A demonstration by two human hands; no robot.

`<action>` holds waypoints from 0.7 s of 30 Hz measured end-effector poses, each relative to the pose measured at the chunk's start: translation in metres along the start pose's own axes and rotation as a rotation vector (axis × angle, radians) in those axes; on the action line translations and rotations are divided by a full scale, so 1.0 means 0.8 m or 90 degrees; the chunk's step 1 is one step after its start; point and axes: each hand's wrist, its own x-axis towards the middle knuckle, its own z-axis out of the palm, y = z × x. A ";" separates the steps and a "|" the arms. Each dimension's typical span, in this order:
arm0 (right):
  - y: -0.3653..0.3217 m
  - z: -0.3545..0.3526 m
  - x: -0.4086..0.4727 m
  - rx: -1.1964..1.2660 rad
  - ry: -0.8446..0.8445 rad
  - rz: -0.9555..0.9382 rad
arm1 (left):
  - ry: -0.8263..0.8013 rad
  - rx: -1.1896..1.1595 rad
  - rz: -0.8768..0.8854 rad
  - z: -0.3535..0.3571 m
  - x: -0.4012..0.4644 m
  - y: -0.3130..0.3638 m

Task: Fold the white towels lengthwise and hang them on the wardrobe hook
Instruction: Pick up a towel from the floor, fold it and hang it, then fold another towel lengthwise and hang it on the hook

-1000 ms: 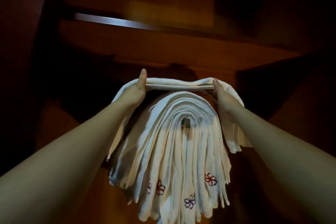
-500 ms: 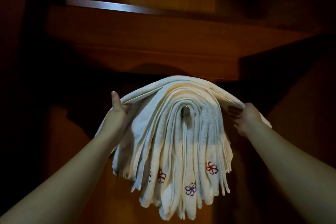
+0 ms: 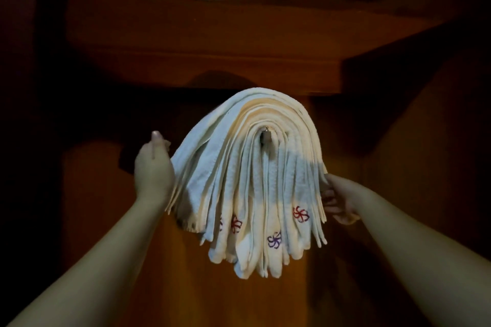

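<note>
A thick stack of folded white towels [image 3: 247, 180] hangs draped over a small metal hook [image 3: 265, 137] on the dark wooden wardrobe [image 3: 186, 42], embroidered flowers showing near their lower ends. The left hand [image 3: 154, 170] rests against the stack's left edge, thumb raised, fingers hidden behind the cloth. The right hand [image 3: 340, 200] pinches the outermost layers on the right side.

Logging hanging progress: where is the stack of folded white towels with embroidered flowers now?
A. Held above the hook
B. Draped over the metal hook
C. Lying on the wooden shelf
B: the folded white towels arch over the metal hook, ends hanging down.
</note>
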 end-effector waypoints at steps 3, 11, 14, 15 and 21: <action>0.025 0.000 -0.008 -0.041 0.020 0.026 | -0.216 -0.042 -0.190 0.014 -0.028 0.005; 0.054 0.006 -0.094 -0.131 0.122 -0.135 | -0.366 -0.037 -0.377 -0.015 -0.065 -0.006; 0.072 0.007 -0.148 -0.285 0.174 -0.210 | -0.370 0.054 -0.216 -0.042 -0.085 -0.007; 0.081 0.011 -0.168 -0.328 0.178 -0.233 | -0.381 0.082 -0.177 -0.052 -0.096 -0.006; 0.166 0.047 -0.285 -0.497 0.078 -0.248 | -0.580 0.179 -0.118 -0.117 -0.176 -0.007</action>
